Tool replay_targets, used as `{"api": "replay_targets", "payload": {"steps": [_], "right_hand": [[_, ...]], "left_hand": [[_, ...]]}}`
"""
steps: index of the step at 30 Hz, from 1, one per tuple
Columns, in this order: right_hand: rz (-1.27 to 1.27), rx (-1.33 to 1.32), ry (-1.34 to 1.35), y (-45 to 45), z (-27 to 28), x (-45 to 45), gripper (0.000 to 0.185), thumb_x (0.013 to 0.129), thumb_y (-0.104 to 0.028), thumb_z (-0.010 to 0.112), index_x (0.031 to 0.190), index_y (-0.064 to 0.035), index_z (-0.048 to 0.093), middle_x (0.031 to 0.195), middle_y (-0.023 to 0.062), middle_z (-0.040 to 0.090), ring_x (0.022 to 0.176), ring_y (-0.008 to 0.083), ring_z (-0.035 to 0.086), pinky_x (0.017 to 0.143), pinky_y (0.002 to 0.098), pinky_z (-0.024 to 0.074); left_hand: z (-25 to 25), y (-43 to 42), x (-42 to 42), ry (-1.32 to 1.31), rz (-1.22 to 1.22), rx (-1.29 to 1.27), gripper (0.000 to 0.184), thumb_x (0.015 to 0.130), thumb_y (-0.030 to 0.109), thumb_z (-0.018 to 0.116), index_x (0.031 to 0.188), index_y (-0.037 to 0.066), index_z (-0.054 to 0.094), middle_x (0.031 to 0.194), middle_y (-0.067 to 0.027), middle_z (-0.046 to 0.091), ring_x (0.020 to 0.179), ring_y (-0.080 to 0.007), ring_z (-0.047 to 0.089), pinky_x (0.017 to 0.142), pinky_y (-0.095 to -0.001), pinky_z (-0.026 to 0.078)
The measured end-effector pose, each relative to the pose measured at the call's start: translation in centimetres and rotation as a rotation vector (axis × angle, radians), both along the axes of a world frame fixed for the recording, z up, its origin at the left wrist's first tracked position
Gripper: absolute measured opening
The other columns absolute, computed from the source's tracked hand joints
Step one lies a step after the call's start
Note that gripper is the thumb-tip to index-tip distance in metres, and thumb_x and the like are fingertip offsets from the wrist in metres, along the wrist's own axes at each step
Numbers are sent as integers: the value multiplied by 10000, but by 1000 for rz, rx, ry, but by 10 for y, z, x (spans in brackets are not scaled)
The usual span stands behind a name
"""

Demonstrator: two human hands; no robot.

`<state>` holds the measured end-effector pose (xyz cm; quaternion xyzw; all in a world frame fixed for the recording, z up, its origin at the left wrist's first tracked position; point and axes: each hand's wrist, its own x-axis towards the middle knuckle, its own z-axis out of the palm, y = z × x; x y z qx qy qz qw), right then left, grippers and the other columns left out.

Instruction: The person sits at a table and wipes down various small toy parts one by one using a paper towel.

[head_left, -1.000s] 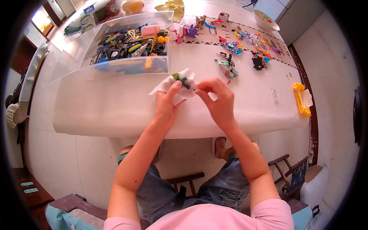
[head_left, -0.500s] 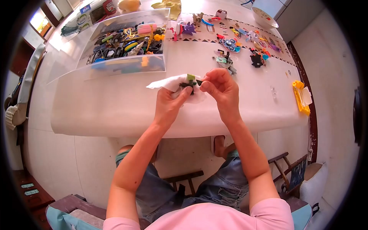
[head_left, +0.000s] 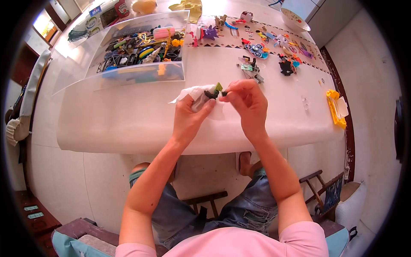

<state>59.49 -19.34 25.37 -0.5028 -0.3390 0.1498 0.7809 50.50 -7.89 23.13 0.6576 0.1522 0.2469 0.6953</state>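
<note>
Over the near part of the table, my left hand [head_left: 191, 118] grips a small black and green toy piece [head_left: 210, 94] together with a white wipe [head_left: 192, 91]. A green part [head_left: 218, 86] sticks up from the toy's right end. My right hand [head_left: 248, 100] is closed just to the right, thumb and forefinger pinching a small dark piece [head_left: 224, 93] close beside the toy. Whether that piece touches the toy I cannot tell. The wipe hangs below and behind my left fingers.
A clear plastic box [head_left: 185, 70] full of mixed small toys stands at the back left. Toy figures and parts, including a green circuit board [head_left: 247, 67], lie at the back right. A yellow wipes pack [head_left: 337, 109] is at the right edge, and a bowl [head_left: 295, 20] stands far right.
The toy in my left hand has turned, and its green part now points up to the right. My right hand has dropped slightly, with its dark piece less visible. The wipe's left end has shifted right.
</note>
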Motion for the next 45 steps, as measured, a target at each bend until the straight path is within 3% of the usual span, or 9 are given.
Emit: {"api": "replay_targets", "payload": {"steps": [3, 6, 12, 16, 17, 23, 27, 34, 45], "right_hand": [[24, 33, 481, -6, 4, 18, 152, 807, 17, 555, 957, -5, 545, 812, 46, 572, 740, 103, 578, 714, 218, 467], [82, -141, 349, -7, -5, 20, 176, 791, 30, 561, 964, -3, 560, 812, 45, 586, 712, 95, 583, 657, 222, 481], [-365, -350, -791, 4, -2, 1, 224, 716, 59, 579, 906, -60, 582, 779, 58, 564, 592, 144, 580, 501, 260, 487], [-428, -335, -849, 7, -10, 3, 176, 691, 61, 598, 823, -57, 590, 773, 65, 560, 592, 165, 583, 495, 264, 477], [-422, -331, -782, 7, -9, 3, 160, 700, 54, 598, 818, -54, 591, 764, 64, 565, 590, 156, 584, 494, 258, 473], [-377, -380, -213, -2, -2, 18, 38, 779, -19, 592, 816, -19, 597, 706, 30, 584, 620, 81, 571, 519, 204, 433], [-215, -79, 174, -16, 6, 39, 90, 788, -59, 609, 868, -25, 584, 760, 12, 585, 686, 79, 566, 604, 187, 428], [79, -126, 165, -2, 0, 7, 183, 762, -15, 633, 917, -33, 537, 800, 40, 590, 734, 95, 577, 697, 217, 484], [-20, -192, 4, 0, -3, 2, 178, 758, -17, 638, 907, -19, 540, 763, 44, 595, 711, 76, 569, 661, 203, 481]], "left_hand": [[1, -1, -1, -6, 70, 84, 209, 759, 83, 630, 941, -17, 601, 809, -27, 600, 727, -75, 530, 646, -224, 430], [-3, -1, 2, -39, 159, 240, 217, 735, 72, 637, 928, -20, 604, 772, -57, 601, 693, -101, 544, 622, -243, 435], [-3, -3, 1, -29, 222, 315, 214, 713, 72, 646, 903, -21, 610, 741, -83, 594, 652, -132, 554, 589, -266, 438], [-1, -6, -1, -24, 212, 475, 222, 718, 67, 642, 917, -23, 600, 758, -72, 597, 654, -122, 545, 592, -261, 436], [-1, -6, -1, -30, 218, 521, 222, 721, 65, 639, 920, -23, 597, 761, -66, 597, 656, -116, 539, 593, -259, 435], [3, 1, -3, -57, 50, -63, 179, 772, 76, 608, 930, -7, 593, 786, 11, 578, 684, -49, 489, 614, -197, 411], [6, 2, -5, -39, 2, -113, 191, 786, 88, 601, 950, -7, 587, 801, 12, 579, 694, -41, 494, 615, -181, 406], [6, -3, -1, -47, -48, -108, 216, 786, 64, 596, 991, -1, 579, 860, -4, 595, 761, -52, 531, 660, -200, 435], [6, -2, -4, -74, -102, -150, 234, 790, 31, 568, 1022, 0, 564, 898, -13, 597, 808, -65, 541, 700, -215, 446]]}}
